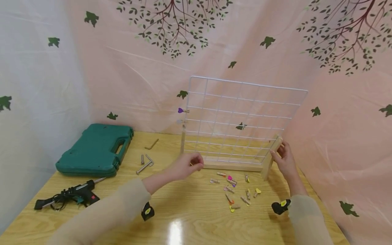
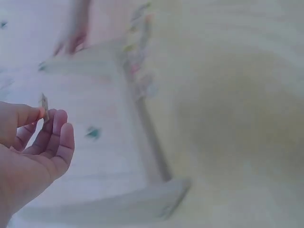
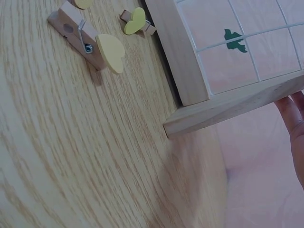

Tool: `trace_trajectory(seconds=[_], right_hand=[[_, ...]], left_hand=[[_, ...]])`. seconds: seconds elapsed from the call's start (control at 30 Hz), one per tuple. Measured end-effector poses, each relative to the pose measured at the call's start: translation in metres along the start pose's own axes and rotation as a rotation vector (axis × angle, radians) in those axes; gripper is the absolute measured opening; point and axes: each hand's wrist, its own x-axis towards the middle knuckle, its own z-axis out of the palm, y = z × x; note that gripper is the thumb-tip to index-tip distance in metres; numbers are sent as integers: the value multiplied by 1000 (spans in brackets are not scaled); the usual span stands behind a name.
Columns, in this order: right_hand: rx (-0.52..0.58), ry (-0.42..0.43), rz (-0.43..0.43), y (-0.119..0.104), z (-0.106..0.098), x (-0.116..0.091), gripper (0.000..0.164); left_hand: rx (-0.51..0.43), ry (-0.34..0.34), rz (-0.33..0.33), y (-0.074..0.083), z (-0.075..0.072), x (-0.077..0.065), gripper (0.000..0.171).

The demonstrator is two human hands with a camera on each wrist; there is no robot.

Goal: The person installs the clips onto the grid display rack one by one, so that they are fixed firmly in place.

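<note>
My left hand (image 1: 185, 166) pinches a small wooden clothespin (image 2: 44, 105) between thumb and forefinger, in front of the lower left of a white wire grid (image 1: 242, 102). The grid stands upright in a wooden stand (image 1: 232, 165). At the stand's right side post (image 1: 272, 158), my right hand (image 1: 286, 161) grips the wood, fingers behind it and thumb in front. Two heart clothespins, one purple (image 1: 181, 110) and one pale (image 1: 180, 121), are clipped to the grid's left edge. Several more heart clothespins (image 1: 231, 182) lie scattered before the stand; a yellow-heart clothespin (image 3: 85, 40) shows close up in the right wrist view.
A green plastic case (image 1: 95, 148) sits at the table's back left. In front of it lies a black tool with a corded body (image 1: 68, 195). Metal bolts and hex keys (image 1: 145, 165) lie between case and stand. A printed pink curtain (image 1: 144, 85) hangs behind.
</note>
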Motion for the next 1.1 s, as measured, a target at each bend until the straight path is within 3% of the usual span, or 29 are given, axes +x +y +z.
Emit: trace_trajectory(seconds=[0.1, 0.2, 0.33, 0.5, 0.67, 0.87, 0.97, 1.1], right_hand=[[10, 0, -4, -1, 1, 0, 55], [13, 4, -14, -2, 1, -1, 54], [34, 4, -23, -2, 1, 0, 54], [61, -3, -36, -1, 0, 0, 55], [66, 4, -32, 0, 0, 0, 55], [60, -2, -38, 3, -1, 0, 54], [81, -12, -57, 5, -2, 0, 54], [86, -7, -56, 6, -2, 0, 53]], left_hand=[[-34, 59, 2, 12, -28, 3, 6], [-28, 152, 57, 25, -56, 7, 11], [20, 362, 156, 40, -88, 14, 16], [-28, 639, 101, 50, -116, 24, 19], [-148, 794, 85, 49, -129, 37, 25], [-218, 946, 15, 47, -132, 49, 31], [-261, 993, -4, 45, -133, 55, 31], [-353, 1008, 1, 45, -132, 62, 32]])
